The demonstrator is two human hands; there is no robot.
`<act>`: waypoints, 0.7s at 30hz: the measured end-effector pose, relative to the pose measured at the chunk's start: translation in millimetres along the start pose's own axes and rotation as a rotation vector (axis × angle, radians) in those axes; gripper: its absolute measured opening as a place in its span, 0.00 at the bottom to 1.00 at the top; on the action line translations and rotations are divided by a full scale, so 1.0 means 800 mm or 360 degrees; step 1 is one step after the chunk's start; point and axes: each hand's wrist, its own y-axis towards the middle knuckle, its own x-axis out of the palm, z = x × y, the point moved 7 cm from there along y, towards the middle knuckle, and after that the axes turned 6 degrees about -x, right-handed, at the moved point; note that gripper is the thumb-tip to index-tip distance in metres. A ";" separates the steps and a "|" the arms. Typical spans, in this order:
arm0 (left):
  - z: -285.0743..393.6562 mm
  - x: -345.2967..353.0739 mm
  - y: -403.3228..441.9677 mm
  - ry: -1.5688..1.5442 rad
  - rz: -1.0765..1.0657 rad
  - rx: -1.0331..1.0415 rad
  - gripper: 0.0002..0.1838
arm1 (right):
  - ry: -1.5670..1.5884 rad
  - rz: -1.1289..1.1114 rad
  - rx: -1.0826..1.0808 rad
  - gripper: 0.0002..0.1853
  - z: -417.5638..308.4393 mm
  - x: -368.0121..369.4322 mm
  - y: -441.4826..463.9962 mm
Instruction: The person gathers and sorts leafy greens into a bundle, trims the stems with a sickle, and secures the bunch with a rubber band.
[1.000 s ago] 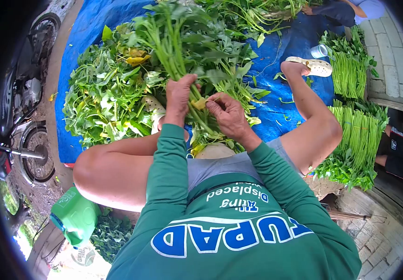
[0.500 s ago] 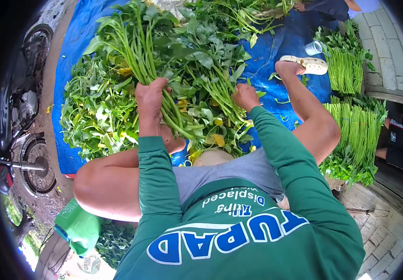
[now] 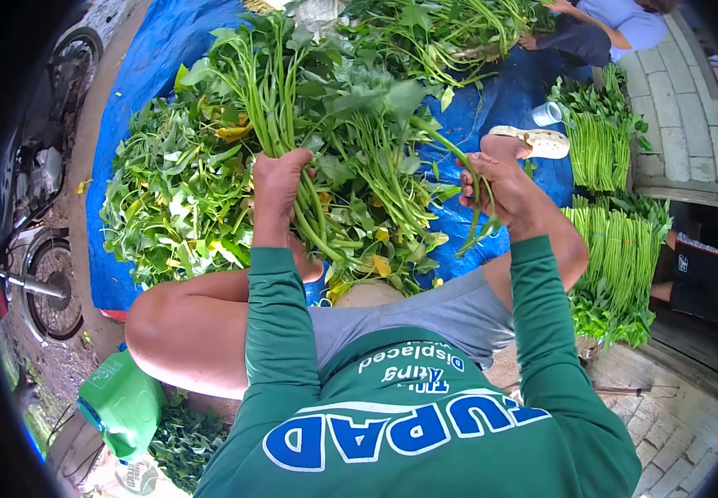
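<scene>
My left hand (image 3: 277, 184) is closed around a thick bunch of water spinach (image 3: 269, 95), its leafy ends pointing away from me and its cut stems hanging below my fist. In my right hand (image 3: 500, 189) is a single water spinach stem (image 3: 442, 139), pinched in the fingers, with its leafy end blurred and reaching left. Between the hands, more loose stems (image 3: 392, 178) lie on a heap of leaves (image 3: 172, 195). A few yellow leaves are mixed in.
A blue tarp (image 3: 114, 249) lies under the greens. Stacked bundles of stems (image 3: 612, 257) stand at the right, near a clear plastic cup (image 3: 547, 113). Another person (image 3: 583, 41) sits at the far right, handling greens. A green jug (image 3: 122, 398) and a motorcycle (image 3: 47, 174) are at left.
My right hand has risen away from the loose stems and moved right, now with one stem in its fingers. My left hand still holds the bunch, slightly further right.
</scene>
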 end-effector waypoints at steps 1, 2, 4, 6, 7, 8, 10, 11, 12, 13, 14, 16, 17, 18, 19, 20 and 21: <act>-0.003 0.001 -0.003 0.0012 0.0020 -0.0020 0.11 | -0.0010 -0.0011 0.0035 0.13 0.012 -0.014 0.006; -0.006 0.001 -0.005 0.0020 0.0038 -0.0040 0.12 | 0.0028 0.0017 0.0037 0.14 0.017 -0.040 -0.009; 0.003 -0.004 0.003 -0.0018 0.0061 -0.0002 0.11 | 0.0051 -0.0031 0.0030 0.15 -0.010 -0.035 -0.023; 0.001 -0.002 -0.002 0.0015 -0.0063 0.0011 0.10 | 0.0027 0.0055 -0.0024 0.16 -0.024 -0.037 -0.050; -0.005 -0.002 0.002 0.0014 -0.0067 -0.0073 0.10 | 0.0004 0.0071 -0.0090 0.17 -0.030 -0.042 -0.056; -0.005 0.002 0.006 0.0012 -0.0063 -0.0074 0.10 | -0.0036 0.0082 -0.0168 0.18 -0.043 -0.046 -0.061; -0.003 0.002 0.002 -0.0022 0.0001 -0.0084 0.10 | -0.0150 -0.0078 -0.0200 0.21 -0.066 -0.042 -0.077; -0.003 0.002 0.001 -0.0018 -0.0056 -0.0089 0.09 | -0.0254 -0.0167 -0.0249 0.21 -0.078 -0.040 -0.087; -0.003 0.001 -0.002 0.0008 -0.0062 -0.0091 0.09 | -0.0340 -0.0240 -0.0290 0.22 -0.083 -0.039 -0.100; -0.001 0.002 -0.003 0.0035 -0.0078 -0.0087 0.09 | -0.0488 -0.0216 -0.0291 0.23 -0.090 -0.041 -0.104; 0.000 0.006 -0.002 0.0055 -0.0100 -0.0076 0.09 | -0.0742 -0.0114 -0.0484 0.21 -0.103 -0.042 -0.113; 0.001 0.011 -0.004 0.0037 -0.0113 -0.0093 0.09 | -0.1102 0.0076 -0.0727 0.16 -0.134 -0.034 -0.127; 0.000 0.009 -0.006 0.0049 -0.0115 -0.0109 0.09 | -0.1200 0.0171 -0.0773 0.15 -0.151 -0.033 -0.134; 0.001 0.009 -0.009 0.0068 -0.0123 -0.0123 0.09 | -0.1121 0.0254 -0.0764 0.14 -0.171 -0.036 -0.144; 0.000 0.008 -0.008 0.0086 -0.0116 -0.0124 0.09 | -0.1038 0.0346 -0.0761 0.14 -0.191 -0.040 -0.156; -0.002 0.008 -0.006 0.0085 -0.0111 -0.0126 0.09 | -0.0955 0.0444 -0.0763 0.14 -0.206 -0.049 -0.165; -0.005 0.009 -0.004 0.0081 -0.0108 -0.0126 0.09 | -0.0898 0.0564 -0.0828 0.12 -0.206 -0.072 -0.157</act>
